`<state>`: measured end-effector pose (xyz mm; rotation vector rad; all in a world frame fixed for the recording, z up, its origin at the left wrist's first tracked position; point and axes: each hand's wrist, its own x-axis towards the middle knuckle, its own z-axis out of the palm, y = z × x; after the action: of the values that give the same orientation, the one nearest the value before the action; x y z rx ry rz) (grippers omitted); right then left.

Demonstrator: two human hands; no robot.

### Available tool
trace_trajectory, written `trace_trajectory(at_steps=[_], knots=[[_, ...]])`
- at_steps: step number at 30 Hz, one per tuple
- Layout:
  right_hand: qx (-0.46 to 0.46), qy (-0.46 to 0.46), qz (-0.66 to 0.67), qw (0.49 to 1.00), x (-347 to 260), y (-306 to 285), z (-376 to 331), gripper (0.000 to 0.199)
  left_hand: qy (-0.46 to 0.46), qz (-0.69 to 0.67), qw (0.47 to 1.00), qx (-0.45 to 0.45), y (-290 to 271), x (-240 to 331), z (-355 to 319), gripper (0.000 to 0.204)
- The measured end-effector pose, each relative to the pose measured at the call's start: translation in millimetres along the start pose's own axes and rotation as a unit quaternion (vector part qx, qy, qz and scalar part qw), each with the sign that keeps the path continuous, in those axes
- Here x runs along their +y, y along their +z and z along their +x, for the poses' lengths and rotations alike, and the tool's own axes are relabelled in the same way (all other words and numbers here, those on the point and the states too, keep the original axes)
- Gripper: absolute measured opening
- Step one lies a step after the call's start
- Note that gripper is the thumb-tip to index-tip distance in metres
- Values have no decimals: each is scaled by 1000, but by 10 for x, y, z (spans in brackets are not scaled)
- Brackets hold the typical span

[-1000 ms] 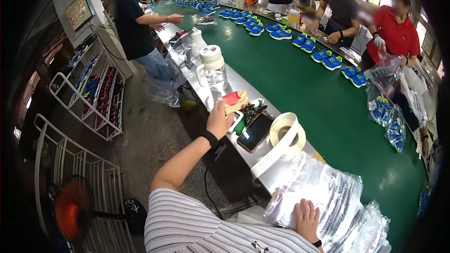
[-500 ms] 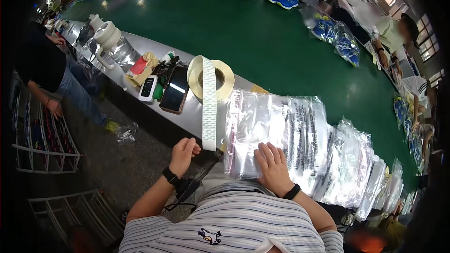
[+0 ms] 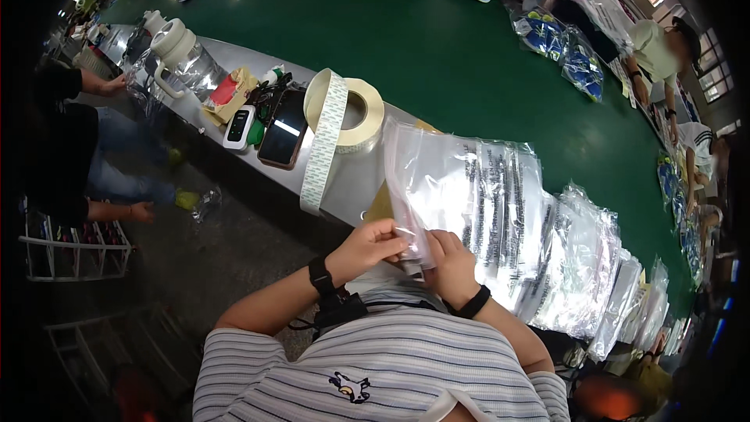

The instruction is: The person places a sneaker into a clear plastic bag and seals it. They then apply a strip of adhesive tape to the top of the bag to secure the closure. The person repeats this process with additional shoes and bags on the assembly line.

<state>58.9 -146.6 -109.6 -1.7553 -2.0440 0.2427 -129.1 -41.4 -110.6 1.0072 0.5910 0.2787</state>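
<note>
Low in the middle of the frame, my left hand [image 3: 367, 246] and right hand [image 3: 449, 266] pinch the near edge of a clear plastic bag [image 3: 437, 187]; the small dark piece between them is hard to make out. Beside it a tape roll [image 3: 348, 109] trails its strip, with a phone [image 3: 283, 137] further left.

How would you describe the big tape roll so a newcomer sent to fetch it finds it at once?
Start at the green conveyor belt and look to the metal ledge along its near edge. The tape roll stands there, between a black phone and the clear plastic bags. It is the only cream ring, with a dotted white strip hanging off the ledge.
</note>
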Motion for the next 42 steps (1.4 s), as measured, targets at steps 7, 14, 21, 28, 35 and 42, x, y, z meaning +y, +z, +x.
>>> trace_trajectory(at_steps=[7,14,21,28,35,42], knots=[[246,316,715,573,563,-553,-349,32,-104,-90,982,-132,201,237,295,40],[274,389,846,241,790,-445,-840,35,-224,-114,958,-141,825,21,1200,46],[117,456,805,361,674,-568,-1022,26,-126,-211,960,-134,1167,-280,1636,42],[-38,449,620,643,502,-729,-1024,21,72,-250,966,-4,958,-82,1599,63],[-48,393,485,779,623,-1053,-955,37,381,206,887,158,-579,1471,152,45],[2,416,440,796,526,-1092,-808,33,385,728,214,525,-2215,2688,-685,34]])
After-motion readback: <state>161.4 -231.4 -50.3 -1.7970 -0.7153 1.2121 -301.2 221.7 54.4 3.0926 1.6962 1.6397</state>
